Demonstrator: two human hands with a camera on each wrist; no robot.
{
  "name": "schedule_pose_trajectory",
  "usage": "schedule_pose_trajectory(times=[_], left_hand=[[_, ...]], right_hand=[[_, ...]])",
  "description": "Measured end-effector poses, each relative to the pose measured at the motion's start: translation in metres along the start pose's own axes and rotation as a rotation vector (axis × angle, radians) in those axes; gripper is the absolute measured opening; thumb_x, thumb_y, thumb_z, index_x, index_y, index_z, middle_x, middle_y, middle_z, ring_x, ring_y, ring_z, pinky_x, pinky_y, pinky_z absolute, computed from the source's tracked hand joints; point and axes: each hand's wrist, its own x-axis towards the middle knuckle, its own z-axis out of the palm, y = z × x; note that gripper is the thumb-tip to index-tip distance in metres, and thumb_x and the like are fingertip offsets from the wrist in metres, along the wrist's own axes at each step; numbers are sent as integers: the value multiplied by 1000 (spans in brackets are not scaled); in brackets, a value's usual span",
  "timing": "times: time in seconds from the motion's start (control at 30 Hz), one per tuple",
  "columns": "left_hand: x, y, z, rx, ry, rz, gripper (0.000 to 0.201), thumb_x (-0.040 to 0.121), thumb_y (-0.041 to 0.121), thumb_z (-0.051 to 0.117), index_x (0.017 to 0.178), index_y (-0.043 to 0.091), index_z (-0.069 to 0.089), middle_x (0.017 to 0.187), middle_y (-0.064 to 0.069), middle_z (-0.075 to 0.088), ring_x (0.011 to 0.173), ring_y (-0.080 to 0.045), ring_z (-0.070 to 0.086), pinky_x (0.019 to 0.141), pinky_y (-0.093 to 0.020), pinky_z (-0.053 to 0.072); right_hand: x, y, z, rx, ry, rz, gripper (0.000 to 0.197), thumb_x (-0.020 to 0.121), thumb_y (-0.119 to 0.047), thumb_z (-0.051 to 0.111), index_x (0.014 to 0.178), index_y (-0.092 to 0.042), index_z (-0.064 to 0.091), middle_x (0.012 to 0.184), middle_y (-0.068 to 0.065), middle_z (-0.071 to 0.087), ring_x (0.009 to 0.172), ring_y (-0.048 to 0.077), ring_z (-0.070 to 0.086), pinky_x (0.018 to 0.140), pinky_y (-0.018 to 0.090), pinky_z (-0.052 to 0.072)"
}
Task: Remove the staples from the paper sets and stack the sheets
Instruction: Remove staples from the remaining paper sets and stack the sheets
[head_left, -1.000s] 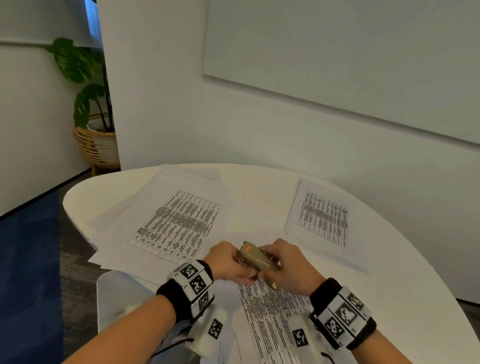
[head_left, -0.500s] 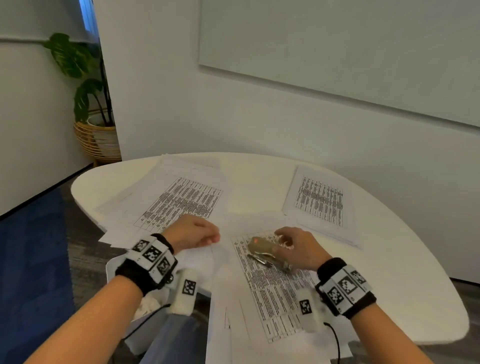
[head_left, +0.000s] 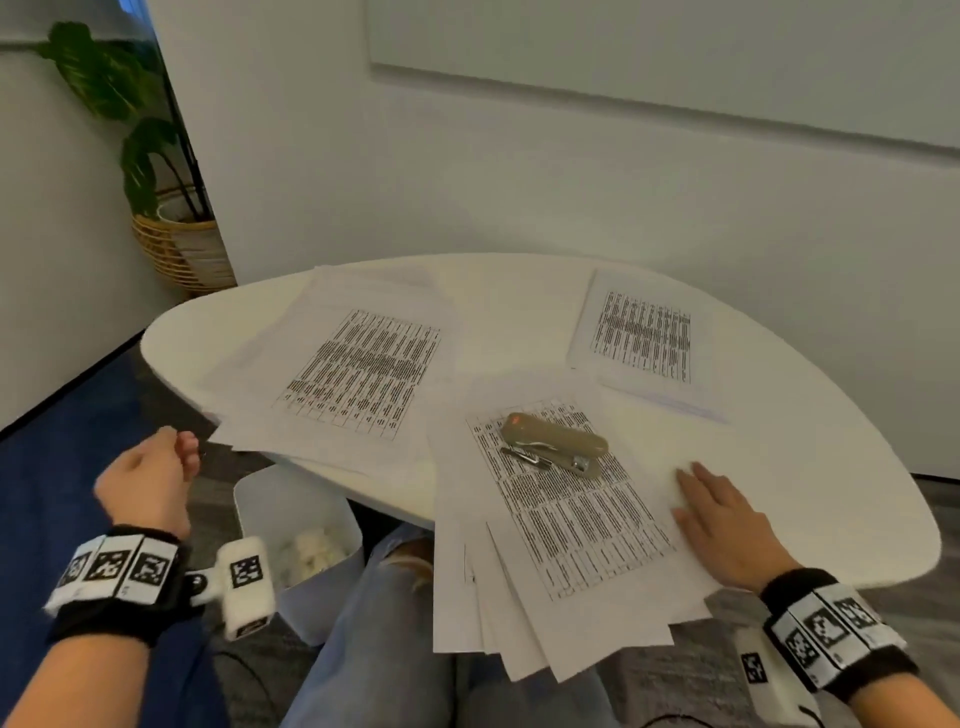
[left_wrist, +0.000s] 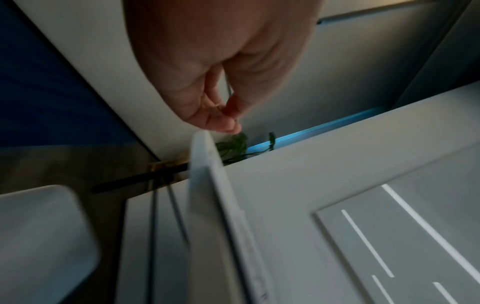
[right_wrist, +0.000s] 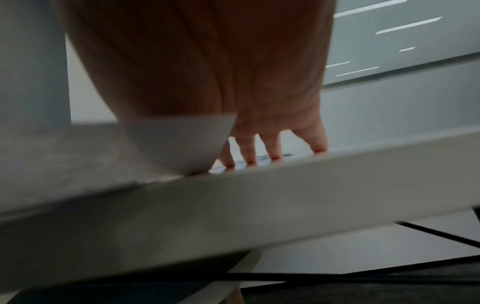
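A white oval table (head_left: 779, 467) carries three lots of printed paper. The fanned set of sheets (head_left: 561, 519) lies at the table's near edge, its lower ends hanging past the rim. A tan staple remover (head_left: 556, 441) rests on the upper part of that set, metal jaws facing the near side, with no hand on it. The right hand (head_left: 727, 519) lies flat on the set's right margin, just beside the printed columns, fingers straight and together, holding nothing; the right wrist view shows its fingertips (right_wrist: 249, 158) pressed down on paper. The left hand (head_left: 148, 480) is off the table's left near corner, above the floor and just beyond a white bin (head_left: 270, 499) that stands under the table's near edge. Its thumb and fingers (left_wrist: 221, 121) are curled together in a pinch; a thin dark bit seems to sit between the tips, but it is too small to tell what. A loose pile of sheets (head_left: 358, 364) covers the table's left part, and a neater stack (head_left: 644, 338) sits at its far right
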Motion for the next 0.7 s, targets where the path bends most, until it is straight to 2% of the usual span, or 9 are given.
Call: schedule_pose_trajectory(times=[0.07, 0.13, 0.17, 0.23, 0.3, 0.43, 0.5, 0.57, 0.7], left_hand=[[-1, -27, -13, 6, 103, -36, 45, 97, 14, 41, 132, -13, 41, 106, -10, 68, 77, -2, 63, 78, -17, 48], [-6, -50, -19, -66, 104, -179, 40, 98, 8, 40, 131, -14, 44, 112, -12, 69, 98, -13, 67, 71, -14, 50], [-7, -60, -21, -50, 118, -233, 34, 99, 6, 39, 123, -15, 49, 118, -15, 66, 108, -19, 64, 69, -13, 50], [-7, -77, -17, 22, 116, -313, 24, 100, 4, 37, 104, -12, 55, 133, -22, 52, 116, -31, 56, 83, -20, 50], [-5, -91, -13, 85, 77, -335, 29, 101, 6, 34, 121, -9, 48, 143, -23, 41, 114, -31, 54, 100, -33, 41], [10, -89, 2, 178, 144, -372, 56, 92, 14, 56, 143, 2, 36, 147, -16, 39, 133, -31, 40, 107, -36, 33], [10, -89, 3, 601, -14, -146, 61, 89, 8, 60, 144, 2, 35, 145, -14, 42, 132, -29, 44, 106, -30, 32], [-1, -83, 8, 288, 5, -168, 43, 94, 9, 51, 137, 3, 46, 140, -12, 49, 124, -27, 52, 99, -32, 39], [-42, -76, 20, 660, -127, -146, 23, 96, 7, 46, 114, 7, 60, 108, -7, 65, 81, -13, 61, 71, -23, 42]], right_hand=[[-2, -4, 3, 1, 14, 14, 57, 99, -43, 26, 151, -25, 13, 159, -1, 5, 145, 23, 10, 112, 54, 23], [-4, -7, 3, 14, 20, 32, 55, 100, -42, 26, 151, -26, 13, 159, -3, 3, 146, 22, 7, 111, 56, 20], [-4, -8, 4, 18, 20, 37, 55, 100, -42, 25, 151, -26, 12, 159, -3, 2, 146, 22, 6, 111, 56, 18], [-6, -9, 5, 20, 20, 37, 56, 100, -42, 22, 151, -27, 10, 160, -3, 0, 146, 23, 4, 112, 57, 15], [-8, -10, 8, 18, 28, 37, 56, 100, -43, 21, 152, -27, 9, 160, -3, 0, 146, 23, 4, 112, 58, 14], [-8, -11, 9, 10, 55, 30, 55, 100, -44, 20, 151, -27, 10, 159, -3, 2, 146, 22, 5, 111, 58, 15], [-8, -11, 9, 14, 65, 29, 55, 100, -44, 20, 151, -26, 11, 159, -2, 4, 146, 22, 6, 111, 58, 16], [-8, -10, 10, 11, 77, 28, 56, 99, -44, 20, 151, -26, 11, 159, -2, 4, 146, 22, 7, 112, 58, 17], [-9, -9, 9, 30, 67, 19, 55, 99, -44, 22, 151, -25, 13, 159, -2, 5, 146, 22, 7, 112, 58, 17]])
